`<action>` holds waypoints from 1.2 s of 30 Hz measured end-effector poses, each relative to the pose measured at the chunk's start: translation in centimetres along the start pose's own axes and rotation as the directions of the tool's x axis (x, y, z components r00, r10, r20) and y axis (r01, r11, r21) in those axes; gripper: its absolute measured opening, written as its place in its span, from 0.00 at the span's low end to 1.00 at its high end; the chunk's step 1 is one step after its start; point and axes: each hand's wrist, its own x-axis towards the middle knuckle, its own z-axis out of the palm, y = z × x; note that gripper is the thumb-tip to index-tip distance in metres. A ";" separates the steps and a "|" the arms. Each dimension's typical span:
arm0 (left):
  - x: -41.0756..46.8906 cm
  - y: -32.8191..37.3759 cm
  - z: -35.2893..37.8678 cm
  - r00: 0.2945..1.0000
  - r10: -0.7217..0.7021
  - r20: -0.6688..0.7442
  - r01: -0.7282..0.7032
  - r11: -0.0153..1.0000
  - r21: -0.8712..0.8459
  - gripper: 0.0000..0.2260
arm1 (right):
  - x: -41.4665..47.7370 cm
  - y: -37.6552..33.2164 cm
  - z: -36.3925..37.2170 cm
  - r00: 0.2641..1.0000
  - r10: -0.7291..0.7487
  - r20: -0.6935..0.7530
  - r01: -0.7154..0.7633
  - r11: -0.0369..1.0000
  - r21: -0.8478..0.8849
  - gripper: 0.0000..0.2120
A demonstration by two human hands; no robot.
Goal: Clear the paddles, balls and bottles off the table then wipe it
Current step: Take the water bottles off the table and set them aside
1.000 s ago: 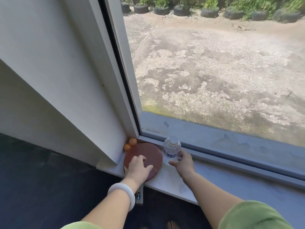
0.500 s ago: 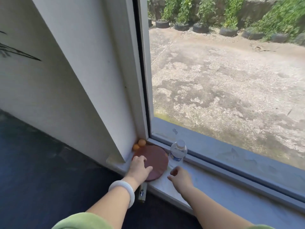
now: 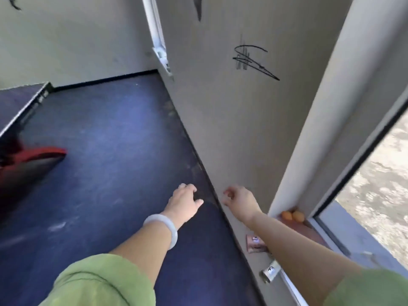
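**While your hands hang empty, the balls and paddle lie on the window sill**

As you look down along the wall, both your hands reach out ahead of you and grip nothing. Your left hand (image 3: 183, 200), with a pale bracelet (image 3: 164, 227) on its wrist, hovers palm down over the dark blue floor (image 3: 110, 151), its fingers loosely curled. Your right hand (image 3: 241, 200) is just beside it, in front of the foot of the wall (image 3: 220, 118). Its fingers are loosely curled too, and its thumb and forefinger are near each other with nothing between them.

The two orange balls (image 3: 292, 216) touch each other in the corner of the window sill (image 3: 291, 286), tucked against the white frame post (image 3: 320, 107). Just beside them, toward you, lies the reddish face of the paddle (image 3: 309, 231), mostly hidden under your right forearm. Its handle (image 3: 255, 241) sticks out past the sill's edge on the left of that forearm. Nearer you, a silvery piece (image 3: 271, 271) also juts from the edge, but it is too blurred to name.

One corner of the dark table (image 3: 19, 102) shows at the far left, well apart from your hands. Below it is a blurred red and dark shape (image 3: 33, 157). Black scribbles (image 3: 251, 60) mark the wall, and rough ground shows through the window (image 3: 379, 173) on the right.
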 end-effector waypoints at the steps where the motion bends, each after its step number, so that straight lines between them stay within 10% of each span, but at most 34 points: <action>1: -0.4 -1.2 -1.2 0.999 -0.028 -0.024 0.028 1.000 -0.003 0.20 | 0.4 -1.4 0.5 0.999 -0.021 0.027 0.021 1.000 -0.007 0.12; 8: -11.6 -16.5 -12.3 0.891 -0.353 -0.284 0.353 0.934 -0.054 0.21 | -1.3 -20.2 9.6 0.886 -0.361 0.290 0.410 0.903 -0.126 0.22; 20: -49.9 -39.7 -25.3 0.465 -0.725 -0.508 0.737 0.635 -0.232 0.22 | -29.2 -50.3 33.0 0.408 -0.677 0.612 0.863 0.505 -0.017 0.17; 36: -82.3 -59.2 -29.6 -0.013 -0.899 -0.438 0.838 0.229 -0.495 0.23 | -59.8 -71.0 56.4 -0.029 -0.633 0.774 0.960 0.199 0.199 0.25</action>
